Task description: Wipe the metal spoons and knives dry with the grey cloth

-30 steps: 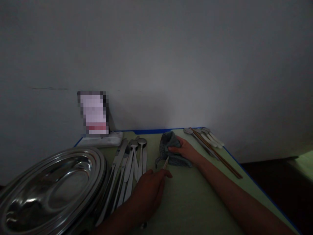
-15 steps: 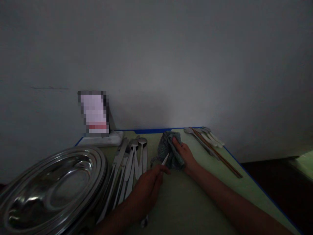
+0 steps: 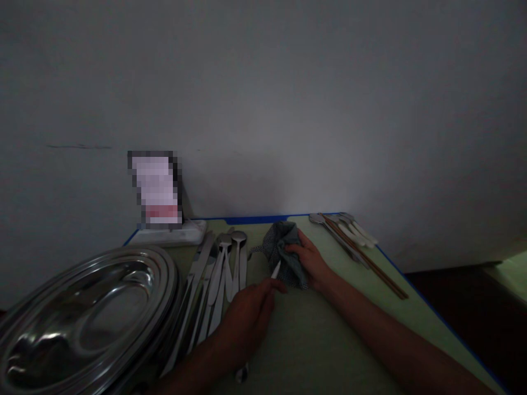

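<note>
My left hand (image 3: 251, 312) is closed around a slim utensil with a pale, narrow end (image 3: 276, 270). That end points up and touches the cloth; the palm hides most of the rest. Below this hand a shiny metal tip (image 3: 242, 374) shows, and I cannot tell whether it belongs to the same utensil. My right hand (image 3: 309, 258) grips a bunched grey-green cloth (image 3: 280, 241), thumb on top. Just left of my left hand lie several metal spoons (image 3: 239, 237) and knives (image 3: 200, 263), side by side.
A stack of oval steel platters (image 3: 119, 318) fills the left of the table (image 3: 321, 340). Behind it a blurred-out device (image 3: 155, 186) stands on a white base (image 3: 173, 235) by the wall. At right lie brown chopsticks (image 3: 370, 263), a spoon (image 3: 317, 218) and white-handled cutlery (image 3: 362, 236).
My right hand has turned the cloth, and its thumb has moved lower on the folds. My left hand stays nearly in place with the utensil against the cloth.
</note>
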`<state>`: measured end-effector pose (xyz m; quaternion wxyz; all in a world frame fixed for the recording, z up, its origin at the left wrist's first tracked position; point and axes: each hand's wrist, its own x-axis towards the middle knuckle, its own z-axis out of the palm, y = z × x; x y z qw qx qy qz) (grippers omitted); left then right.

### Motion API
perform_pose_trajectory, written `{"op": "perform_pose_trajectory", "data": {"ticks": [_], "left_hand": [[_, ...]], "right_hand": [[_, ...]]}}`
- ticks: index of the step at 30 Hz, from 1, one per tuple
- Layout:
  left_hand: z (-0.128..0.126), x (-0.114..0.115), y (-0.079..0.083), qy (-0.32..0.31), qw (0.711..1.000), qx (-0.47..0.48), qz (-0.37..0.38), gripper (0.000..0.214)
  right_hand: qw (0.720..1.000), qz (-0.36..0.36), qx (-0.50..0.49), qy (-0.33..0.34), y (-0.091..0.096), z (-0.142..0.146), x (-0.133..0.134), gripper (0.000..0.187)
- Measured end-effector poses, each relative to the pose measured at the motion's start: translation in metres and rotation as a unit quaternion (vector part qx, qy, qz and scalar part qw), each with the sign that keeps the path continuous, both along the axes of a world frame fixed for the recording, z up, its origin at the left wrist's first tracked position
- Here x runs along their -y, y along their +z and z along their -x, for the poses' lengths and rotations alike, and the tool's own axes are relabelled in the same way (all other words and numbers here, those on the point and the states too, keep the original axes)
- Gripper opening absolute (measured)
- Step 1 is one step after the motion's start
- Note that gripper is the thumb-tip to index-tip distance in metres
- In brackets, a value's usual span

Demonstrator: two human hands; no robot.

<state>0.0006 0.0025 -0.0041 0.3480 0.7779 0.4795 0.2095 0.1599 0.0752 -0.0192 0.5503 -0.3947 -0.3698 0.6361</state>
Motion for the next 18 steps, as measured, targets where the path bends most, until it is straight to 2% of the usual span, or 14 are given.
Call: {"op": "perform_pose_trajectory", "data": {"ticks": [5, 10, 14, 18], "left_hand": [[-0.0006, 0.0035, -0.0017, -0.011, 1.0, -0.014, -0.021, 0.03], [-0.0023, 0.0041, 0.0008, -0.04, 0.997, -0.048, -0.032, 0.032], [-0.0008, 0.0031, -0.0001, -0.046, 0.999, -0.021, -0.02, 0.032], [0.0018, 0.0027, 0.002, -0.046, 0.998, 0.031, -0.001, 0.029]], "right_hand": [[1.0, -0.024, -0.001, 0.0, -0.0044, 0.0009, -0.0025, 0.026], [0.998, -0.022, 0.044, -0.03, -0.0075, 0.0021, -0.0032, 0.03], [0.997, -0.016, 0.07, -0.04, -0.008, 0.0016, -0.0037, 0.035], [0.995, -0.038, 0.09, -0.021, -0.0081, -0.0009, -0.0052, 0.032]]}}
